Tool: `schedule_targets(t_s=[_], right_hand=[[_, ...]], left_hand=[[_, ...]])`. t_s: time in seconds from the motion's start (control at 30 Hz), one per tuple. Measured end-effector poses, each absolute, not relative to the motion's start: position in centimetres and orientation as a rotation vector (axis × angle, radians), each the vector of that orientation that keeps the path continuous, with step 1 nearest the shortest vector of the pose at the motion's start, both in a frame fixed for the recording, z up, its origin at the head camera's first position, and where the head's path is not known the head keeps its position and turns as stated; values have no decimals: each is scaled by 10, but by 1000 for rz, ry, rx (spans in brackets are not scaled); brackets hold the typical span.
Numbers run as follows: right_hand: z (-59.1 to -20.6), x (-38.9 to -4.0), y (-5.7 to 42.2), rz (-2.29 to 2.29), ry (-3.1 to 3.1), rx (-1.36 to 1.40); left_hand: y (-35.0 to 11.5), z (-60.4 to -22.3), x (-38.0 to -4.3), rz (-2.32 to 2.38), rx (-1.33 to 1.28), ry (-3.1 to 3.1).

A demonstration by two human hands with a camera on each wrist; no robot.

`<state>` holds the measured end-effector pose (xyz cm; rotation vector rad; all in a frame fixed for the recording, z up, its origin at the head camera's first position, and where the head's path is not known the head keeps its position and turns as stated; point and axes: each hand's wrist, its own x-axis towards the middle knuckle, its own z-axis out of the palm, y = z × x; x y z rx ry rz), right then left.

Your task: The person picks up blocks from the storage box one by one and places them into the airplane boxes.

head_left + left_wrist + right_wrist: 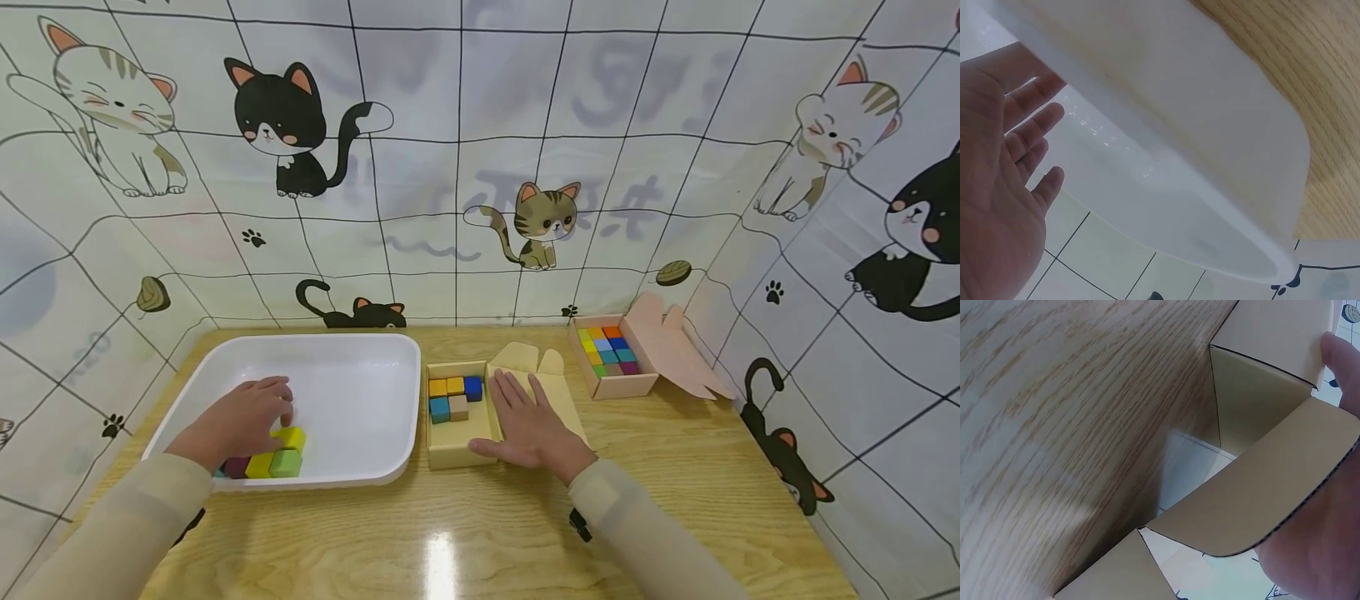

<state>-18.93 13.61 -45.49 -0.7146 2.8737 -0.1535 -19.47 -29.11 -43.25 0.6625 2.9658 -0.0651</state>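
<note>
My left hand point(238, 419) is over the left part of a white tray point(360, 367), palm down with its fingers loosely bent. Beneath it, by the thumb, sit yellow cubes point(292, 437), a light green cube point(286, 463) and a purple cube point(237, 467). No cube shows between the fingers in the left wrist view. My right hand point(528, 427) rests flat with fingers spread on the folded-back lid point(564, 398) of a pale yellow box point(459, 456). Inside that box, two orange-yellow cubes, a dark blue cube point(472, 387), a teal cube point(439, 408) and a tan cube point(458, 407) sit in two rows.
A pink box point(622, 387) filled with several coloured cubes stands at the back right, its lid point(678, 350) open to the right. The wooden table point(360, 542) meets a cat-printed curtain point(420, 183) behind and at both sides.
</note>
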Motion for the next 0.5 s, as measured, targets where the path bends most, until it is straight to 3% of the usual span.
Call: schedule_targets(t_s=[0.5], right_hand=[[-457,-190,136,-184,2883,-692]], left_hand=[[-286,-434,-194,-73,686,2953]])
